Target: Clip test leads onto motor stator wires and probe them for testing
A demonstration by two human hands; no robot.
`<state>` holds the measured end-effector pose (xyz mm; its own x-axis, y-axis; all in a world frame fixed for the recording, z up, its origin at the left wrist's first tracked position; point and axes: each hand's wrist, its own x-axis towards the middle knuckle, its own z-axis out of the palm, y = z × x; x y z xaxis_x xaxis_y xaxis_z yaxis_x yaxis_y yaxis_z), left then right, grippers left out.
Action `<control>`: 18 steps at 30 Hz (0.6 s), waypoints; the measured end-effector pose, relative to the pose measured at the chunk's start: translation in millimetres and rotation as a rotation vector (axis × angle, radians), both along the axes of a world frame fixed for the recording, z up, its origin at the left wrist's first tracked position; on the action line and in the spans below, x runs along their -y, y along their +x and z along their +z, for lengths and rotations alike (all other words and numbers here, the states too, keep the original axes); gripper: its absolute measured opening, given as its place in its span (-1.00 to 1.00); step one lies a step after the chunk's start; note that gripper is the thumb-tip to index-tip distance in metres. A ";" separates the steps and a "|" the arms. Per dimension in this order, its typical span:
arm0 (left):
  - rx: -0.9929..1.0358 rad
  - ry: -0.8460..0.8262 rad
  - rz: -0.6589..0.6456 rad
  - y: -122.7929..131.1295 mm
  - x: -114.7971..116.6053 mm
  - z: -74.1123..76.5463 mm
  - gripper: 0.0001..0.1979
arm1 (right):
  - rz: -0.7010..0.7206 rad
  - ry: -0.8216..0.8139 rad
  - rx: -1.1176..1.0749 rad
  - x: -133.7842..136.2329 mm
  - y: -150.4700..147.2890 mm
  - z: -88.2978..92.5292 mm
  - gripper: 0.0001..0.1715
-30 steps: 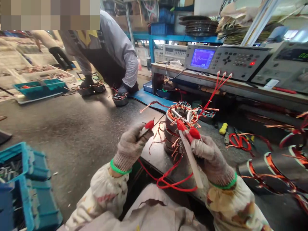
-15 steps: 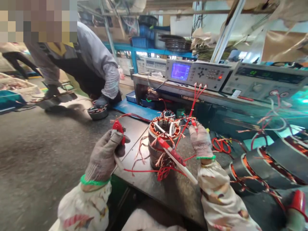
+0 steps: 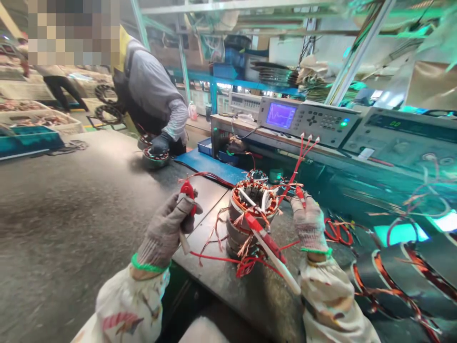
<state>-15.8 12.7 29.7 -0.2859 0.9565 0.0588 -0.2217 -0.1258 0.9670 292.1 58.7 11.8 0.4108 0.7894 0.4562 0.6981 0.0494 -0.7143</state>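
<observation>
An electric motor stator (image 3: 252, 224) with copper windings and loose orange leads stands upright on the steel bench top (image 3: 210, 271). My left hand (image 3: 166, 228), in a grey knit glove, grips a red alligator clip (image 3: 188, 192) to the left of the stator. My right hand (image 3: 310, 224), gloved the same, pinches a small red clip (image 3: 300, 196) just right of the stator. A white strip with a red clip (image 3: 266, 245) lies across the stator's front, and red wires (image 3: 246, 264) tangle at its base.
A test instrument with a waveform screen (image 3: 309, 119) sits on the shelf ahead, its red leads (image 3: 298, 166) running down to the stator. Wound stators (image 3: 385, 281) lie to the right. A co-worker (image 3: 152, 95) bends over another stator beyond a blue mat (image 3: 203, 166).
My view has swung right and tilted. My right hand has risen beside the stator, away from the white strip, and my left hand has moved up and closer to the stator.
</observation>
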 end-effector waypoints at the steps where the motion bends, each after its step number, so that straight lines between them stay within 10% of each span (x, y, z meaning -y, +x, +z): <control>1: 0.001 0.006 -0.003 -0.1 0.1 -0.6 -0.49 | 0.003 -0.006 0.003 1.8 0.1 -0.2 -0.31; 12: -0.045 0.136 -0.008 8.3 6.0 8.7 -0.64 | 0.050 -0.035 -0.169 -12.5 -1.8 21.6 -0.73; 18: -0.417 0.040 0.080 -6.5 45.2 -20.8 -0.71 | 0.364 -0.006 -0.412 82.8 -18.8 26.1 -0.77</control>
<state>-22.3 -32.5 8.9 -0.3031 0.9268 0.2218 0.1996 -0.1659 0.9657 273.2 -24.0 37.9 0.2544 0.9158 0.3108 0.2992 0.2311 -0.9258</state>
